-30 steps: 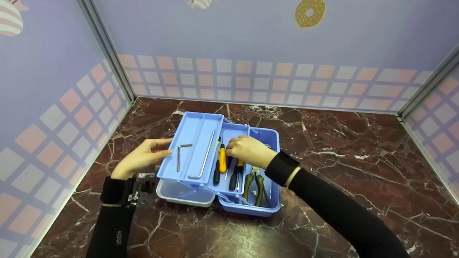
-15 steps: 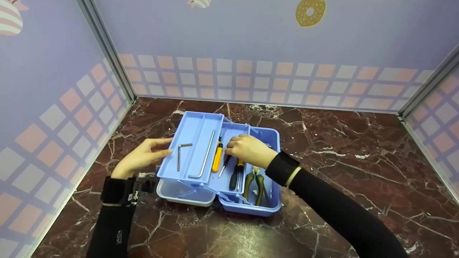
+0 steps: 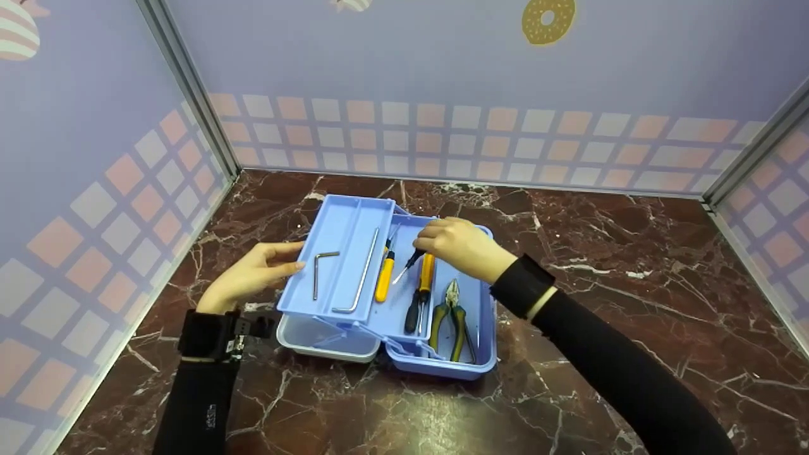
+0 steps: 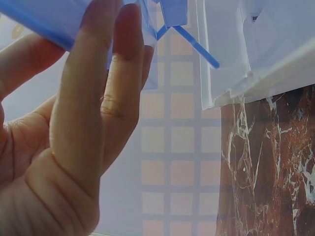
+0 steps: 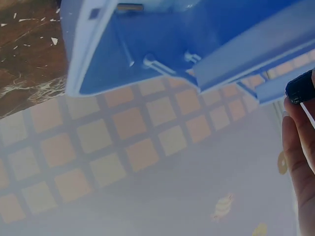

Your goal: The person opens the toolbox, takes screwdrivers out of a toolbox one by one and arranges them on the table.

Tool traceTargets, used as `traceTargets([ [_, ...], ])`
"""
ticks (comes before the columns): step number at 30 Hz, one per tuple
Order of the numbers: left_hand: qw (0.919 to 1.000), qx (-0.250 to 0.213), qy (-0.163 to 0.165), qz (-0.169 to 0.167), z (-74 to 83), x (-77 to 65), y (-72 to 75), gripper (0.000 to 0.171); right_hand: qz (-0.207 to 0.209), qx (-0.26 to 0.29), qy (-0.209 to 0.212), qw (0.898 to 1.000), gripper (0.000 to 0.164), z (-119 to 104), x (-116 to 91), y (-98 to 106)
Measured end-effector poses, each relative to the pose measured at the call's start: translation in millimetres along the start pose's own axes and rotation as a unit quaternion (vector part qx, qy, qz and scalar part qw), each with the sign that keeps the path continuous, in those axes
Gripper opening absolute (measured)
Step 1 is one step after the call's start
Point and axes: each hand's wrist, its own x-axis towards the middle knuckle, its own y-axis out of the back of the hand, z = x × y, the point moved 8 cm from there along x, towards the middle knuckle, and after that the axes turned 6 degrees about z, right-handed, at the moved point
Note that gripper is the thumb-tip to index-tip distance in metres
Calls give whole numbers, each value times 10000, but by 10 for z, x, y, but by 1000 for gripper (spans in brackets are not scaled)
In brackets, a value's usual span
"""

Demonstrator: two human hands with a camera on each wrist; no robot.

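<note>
In the head view my right hand (image 3: 460, 245) pinches a small black-handled screwdriver (image 3: 414, 258), its silver tip slanting down to the left over the middle tray. The dark handle (image 5: 300, 87) shows at the right edge of the right wrist view. My left hand (image 3: 253, 272) holds the left edge of the upper tray (image 3: 341, 221) of a blue toolbox (image 3: 442, 371); in the left wrist view, several fingers (image 4: 78, 108) reach up against it. A yellow screwdriver (image 3: 385, 278) lies in the middle tray, with another yellow-and-black screwdriver (image 3: 426, 273) and a black-handled tool (image 3: 412, 315) to its right.
Two hex keys lie in the upper tray, a short one (image 3: 316, 278) and a long one (image 3: 364, 278). Green-handled pliers (image 3: 452, 294) rest in the right compartment. The toolbox stands on a dark red marbled table (image 3: 607, 328) bounded by patterned walls (image 3: 392, 63).
My right hand has lifted the black-handled screwdriver out of the middle tray, moving up and right. The yellow screwdriver has shifted slightly left. My left hand has stayed in place.
</note>
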Motion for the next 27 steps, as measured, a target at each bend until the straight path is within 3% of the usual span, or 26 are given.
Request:
traceTargets([
  [3,10000,-25,3,0,1,2,-3,57,128,113,-300,9994,15,88,-45,68],
  [7,10000,-66,21,-3,3,1,-9,57,182,651,-901,9936,17,201,-124,128],
  [14,10000,-62,-23,-4,14,-17,-2,58,222,1738,-1796,9680,19,322,-250,135],
  [20,10000,-78,6,-3,14,-20,0,58,458,2742,-2517,9270,21,422,-365,105],
  [27,10000,-46,4,-34,21,-11,-13,57,644,3571,-3476,8646,21,545,-529,83],
])
